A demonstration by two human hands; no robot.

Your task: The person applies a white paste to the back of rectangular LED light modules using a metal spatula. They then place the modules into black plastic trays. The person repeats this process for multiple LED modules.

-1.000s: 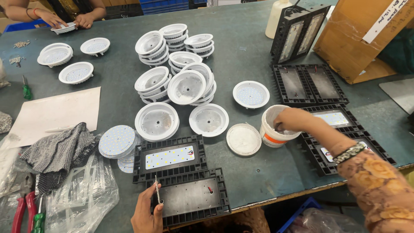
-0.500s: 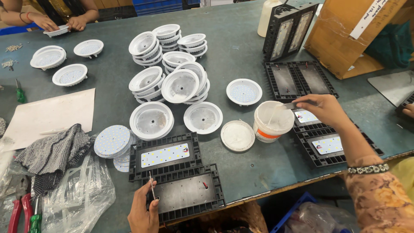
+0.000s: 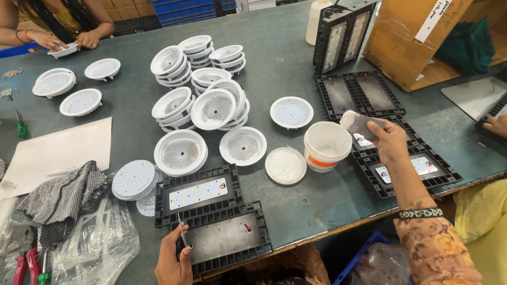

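Two black rectangular lamp housings lie at the near edge of the table: the nearer housing shows a bare grey plate, and the one just behind it already carries a white LED board. The left hand rests on the left edge of the nearer housing and pinches a thin tool between closed fingers, its tip on the plate. The right hand is lifted over the right side of the table, fingers closed around a small pale scraper smeared with white paste, just right of the white paste tub. The tub's lid lies beside it on the left. I judge that one housing is fitted and the near one waits for paste and board. To the right, two more housings with boards lie near the edge, two empty ones are farther away, and one pair stands upright. Many round white lamp shells are stacked in the middle; I cannot count them exactly. Another person's hands work at the far left.
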